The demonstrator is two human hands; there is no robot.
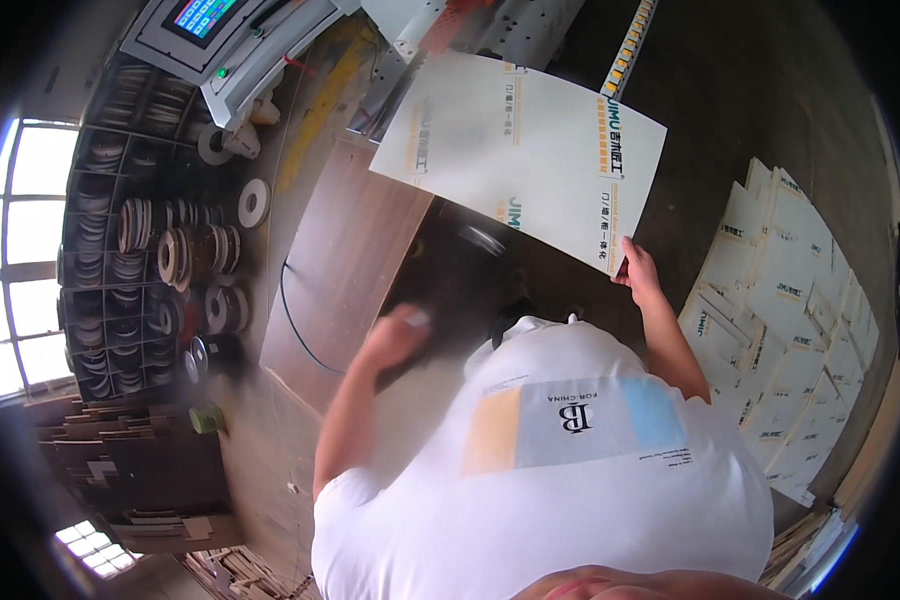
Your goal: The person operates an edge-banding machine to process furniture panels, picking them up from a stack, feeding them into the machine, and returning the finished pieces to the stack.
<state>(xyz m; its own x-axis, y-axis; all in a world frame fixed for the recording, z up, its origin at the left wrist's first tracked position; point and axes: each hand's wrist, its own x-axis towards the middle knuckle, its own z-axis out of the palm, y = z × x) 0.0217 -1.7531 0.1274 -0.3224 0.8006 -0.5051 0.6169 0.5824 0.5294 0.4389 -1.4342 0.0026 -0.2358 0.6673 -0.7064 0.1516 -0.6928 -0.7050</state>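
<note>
**A white sheet in my right hand, shelves of tape rolls beyond**

Closest to me is my own white T-shirt [570,470], with a pale yellow, grey and blue block printed on the chest. My right hand [638,270] pinches the near corner of a large white printed sheet [520,150], fingers closed on its edge, so the sheet hangs tilted out in front of me, above the dark floor and the far end of a brown wooden panel [345,270]. My left hand [395,335] is blurred; it looks curled, perhaps on a small pale thing, but I cannot tell whether it grips anything. It sits over the near right edge of the panel.

To my right, on the floor, lies a spread pile of similar white printed sheets [790,330], overlapping one another.

To my left, farther off, stands a dark open shelf rack [110,290]. Its compartments hold rolls of edge banding [185,255], some standing on edge in rows, some stacked flat; two white rolls [253,203] lie loose just outside it.

Farthest away, at the top, a grey machine console with a coloured screen [205,20] stands beside bright windows [10,250].
</note>
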